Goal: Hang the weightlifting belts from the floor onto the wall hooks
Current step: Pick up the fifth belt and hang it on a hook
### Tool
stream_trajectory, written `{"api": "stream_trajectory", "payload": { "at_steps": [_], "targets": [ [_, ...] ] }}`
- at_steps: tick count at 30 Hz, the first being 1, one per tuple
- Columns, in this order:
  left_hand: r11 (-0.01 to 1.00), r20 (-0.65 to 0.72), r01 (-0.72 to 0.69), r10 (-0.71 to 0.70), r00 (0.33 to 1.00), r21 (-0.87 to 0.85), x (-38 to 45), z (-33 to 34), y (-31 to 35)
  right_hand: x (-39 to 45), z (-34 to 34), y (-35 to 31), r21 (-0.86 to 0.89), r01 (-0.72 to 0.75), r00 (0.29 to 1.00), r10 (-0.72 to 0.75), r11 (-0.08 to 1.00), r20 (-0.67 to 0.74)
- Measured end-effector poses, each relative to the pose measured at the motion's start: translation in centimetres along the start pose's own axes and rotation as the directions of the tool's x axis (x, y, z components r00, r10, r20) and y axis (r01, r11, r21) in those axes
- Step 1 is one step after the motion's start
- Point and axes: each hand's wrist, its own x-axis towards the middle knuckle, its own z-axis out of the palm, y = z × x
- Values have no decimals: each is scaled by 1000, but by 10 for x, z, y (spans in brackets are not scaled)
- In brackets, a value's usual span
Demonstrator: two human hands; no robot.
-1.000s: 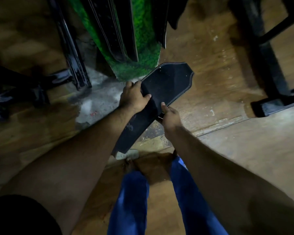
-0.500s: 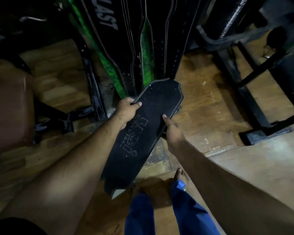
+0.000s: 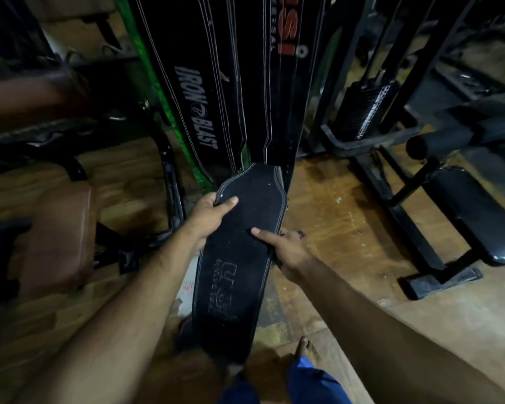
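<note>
I hold a black suede weightlifting belt lengthwise in front of me, its wide end pointing away toward the wall. My left hand grips its left edge near the wide end, thumb on top. My right hand grips the right edge a little lower, thumb across the face. A stamped logo shows on the belt's lower part. Its narrow end hangs down by my feet. Just beyond it hang other black belts: one lettered IRON BLAST and one with red lettering. The hooks themselves are out of view.
A green strip runs down the wall behind the hung belts. A brown padded seat and black frame stand at the left. A weight-stack machine and black padded bench stand at the right. Wooden floor lies below.
The belt has risen from near the floor and turned straighter toward the hung belts. My view has tilted upward, so more of the wall and machines shows.
</note>
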Motion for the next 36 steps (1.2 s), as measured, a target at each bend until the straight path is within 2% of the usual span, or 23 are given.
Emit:
{"api": "stream_trajectory", "payload": {
  "at_steps": [2,4,6,9,14,17,20,26,29,31,33,36],
  "targets": [
    [998,-26,-53,51,998,-44,-22,0,7,-19,5,-17,-25,8,999,-7,1000,37],
    [988,-64,-118,112,992,-102,-38,0,5,-29,13,-36,-20,58,998,-58,998,8],
    [977,-109,-166,152,982,-133,-54,4,1,-30,24,-52,-13,152,987,-152,988,-50],
    [974,-103,-181,168,980,-136,-68,5,14,-32,36,-65,-114,278,952,-289,954,-99],
    [984,-78,-151,144,986,-92,-75,-22,82,-52,56,-71,-135,350,934,-335,927,122],
    [958,-75,-280,276,958,-55,-96,-18,111,-61,63,-92,-140,300,945,-273,944,179],
    [904,-66,-427,424,903,-28,-113,-10,112,-65,69,-119,-169,229,940,-173,959,294],
    [833,-56,-553,553,831,22,-139,-13,104,-85,101,-164,-235,352,886,-242,906,395],
    [853,-5,-519,520,854,58,-153,-22,106,-81,107,-169,-216,431,846,-310,876,433],
    [907,-13,-418,419,908,62,-163,-26,117,-79,110,-168,-175,484,812,-365,858,455],
    [962,-21,-257,256,966,-95,-164,-31,132,-81,114,-166,-156,530,776,-401,834,487],
    [943,-89,-148,127,988,-297,-154,-36,151,-87,116,-170,-117,527,728,-376,842,574]
  ]
}}
